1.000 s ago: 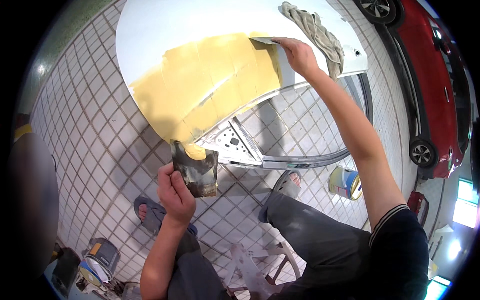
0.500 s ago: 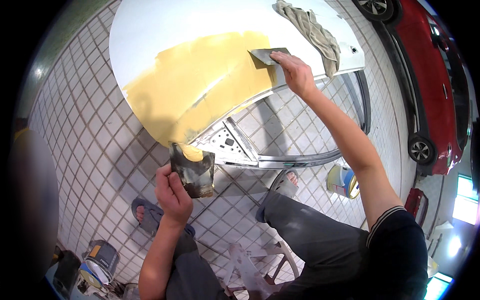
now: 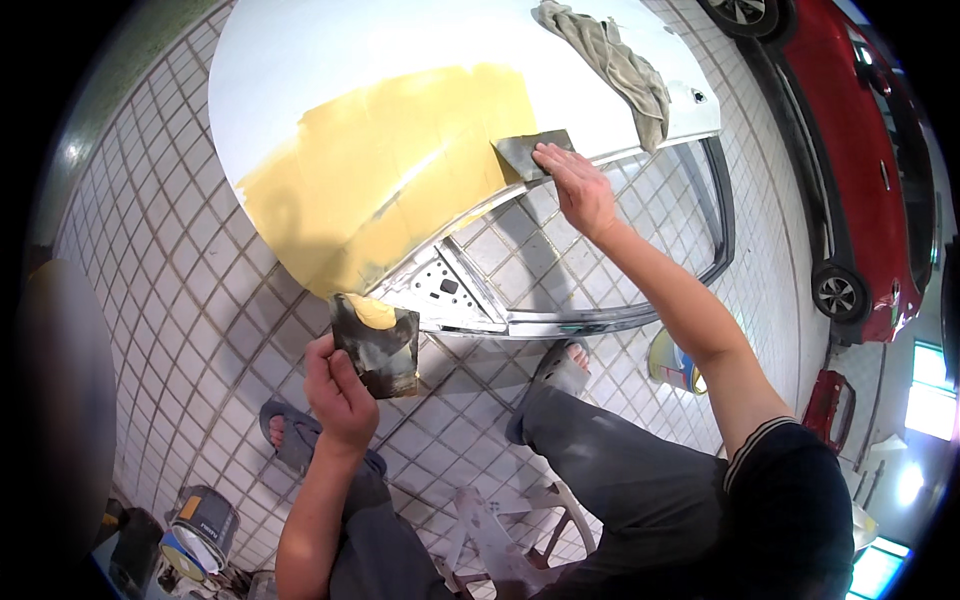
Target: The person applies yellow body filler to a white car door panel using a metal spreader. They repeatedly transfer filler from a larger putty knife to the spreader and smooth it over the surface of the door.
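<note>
A white car door panel [image 3: 330, 60] lies in front of me, a broad patch of pale yellow filler [image 3: 380, 150] covering its left and lower part, its metal window frame [image 3: 718, 210] toward me. My right hand [image 3: 578, 185] presses a flat dark spreader blade [image 3: 523, 150] at the patch's right end, beside the window edge. My left hand [image 3: 340, 390] grips a dark, smeared square plate [image 3: 375, 355] carrying a lump of yellow paste [image 3: 368, 310] on its top edge, near the door's lower left corner. A crumpled grey cloth [image 3: 605, 65] lies on the panel's upper right.
A red car [image 3: 840, 150] stands at the right, a red detached panel [image 3: 830, 410] below it. Tins [image 3: 675, 360] [image 3: 200, 530] stand on the tiled floor [image 3: 150, 250]. A plastic stool [image 3: 500, 540] is between my legs; my sandalled feet [image 3: 285, 430] are below the door.
My right hand and spreader have moved down across the filler to the door's window edge. My left hand with the plate has shifted slightly; the whole view has shifted a little.
</note>
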A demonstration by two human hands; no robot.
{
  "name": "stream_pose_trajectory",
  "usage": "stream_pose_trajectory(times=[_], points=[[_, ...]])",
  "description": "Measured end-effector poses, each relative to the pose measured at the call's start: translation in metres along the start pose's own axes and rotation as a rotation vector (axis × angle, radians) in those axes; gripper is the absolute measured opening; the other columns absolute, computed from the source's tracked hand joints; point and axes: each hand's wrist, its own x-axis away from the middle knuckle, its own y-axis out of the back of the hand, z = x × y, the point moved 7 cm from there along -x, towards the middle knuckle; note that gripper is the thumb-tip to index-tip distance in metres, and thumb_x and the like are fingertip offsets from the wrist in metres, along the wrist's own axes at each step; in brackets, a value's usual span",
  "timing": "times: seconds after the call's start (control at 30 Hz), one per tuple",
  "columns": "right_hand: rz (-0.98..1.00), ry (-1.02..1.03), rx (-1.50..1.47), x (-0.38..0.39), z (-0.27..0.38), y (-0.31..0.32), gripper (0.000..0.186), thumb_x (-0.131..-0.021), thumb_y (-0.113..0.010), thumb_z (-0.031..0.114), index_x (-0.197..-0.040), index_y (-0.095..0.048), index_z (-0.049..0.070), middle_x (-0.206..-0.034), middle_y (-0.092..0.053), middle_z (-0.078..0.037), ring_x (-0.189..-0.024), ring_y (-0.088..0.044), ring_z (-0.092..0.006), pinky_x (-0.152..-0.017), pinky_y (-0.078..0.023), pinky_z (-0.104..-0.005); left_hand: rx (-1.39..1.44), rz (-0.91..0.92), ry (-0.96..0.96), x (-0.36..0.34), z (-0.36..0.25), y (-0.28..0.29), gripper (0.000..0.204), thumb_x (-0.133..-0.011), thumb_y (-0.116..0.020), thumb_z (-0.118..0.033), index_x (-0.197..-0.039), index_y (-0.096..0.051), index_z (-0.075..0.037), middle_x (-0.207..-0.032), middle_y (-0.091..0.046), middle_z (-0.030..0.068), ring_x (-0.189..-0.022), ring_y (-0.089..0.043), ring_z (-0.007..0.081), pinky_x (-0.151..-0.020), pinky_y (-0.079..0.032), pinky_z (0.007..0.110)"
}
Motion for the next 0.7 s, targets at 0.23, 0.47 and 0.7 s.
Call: stream_pose_trajectory(times=[0.23,0.47,0.7], points=[[-0.024,-0.035,0.007,0.020,0.014,-0.005,0.040,-0.088,-0.057,-0.001,-0.127,-0.063,0.010,-0.127,-0.066,-0.010,-0.119,-0.063,-0.0277,-0.100,-0.050,-0.0409,-0.037,-0.025,-0.097,-0.006,-0.009,0.003,0.019,-0.104,-0.043,-0.012,-0.106,-0.055,0.002,-0.080,-0.061,0.0112,-0.068,-0.057,0.0173,-0.063,-0.045,0.029],[0.011,-0.031,0.022,0.036,0.020,-0.007,0.037,-0.090,-0.057,-0.001,-0.125,-0.064,0.008,-0.127,-0.066,-0.011,-0.119,-0.063,-0.0288,-0.100,-0.050,-0.0410,-0.045,-0.047,-0.093,-0.006,-0.007,0.003,0.019,-0.104,-0.043,-0.013,-0.105,-0.055,0.002,-0.077,-0.060,0.0112,-0.064,-0.056,0.0181,-0.060,-0.044,0.030],[0.016,-0.072,-0.069,0.036,0.022,0.005,0.037,-0.090,-0.056,-0.005,-0.123,-0.065,0.008,-0.123,-0.068,-0.012,-0.116,-0.063,-0.0314,-0.096,-0.052,-0.0398,-0.054,-0.054,-0.117,-0.008,-0.010,0.002,0.019,-0.104,-0.043,-0.013,-0.105,-0.055,0.002,-0.072,-0.057,0.0098,-0.061,-0.054,0.0173,-0.058,-0.043,0.030]])
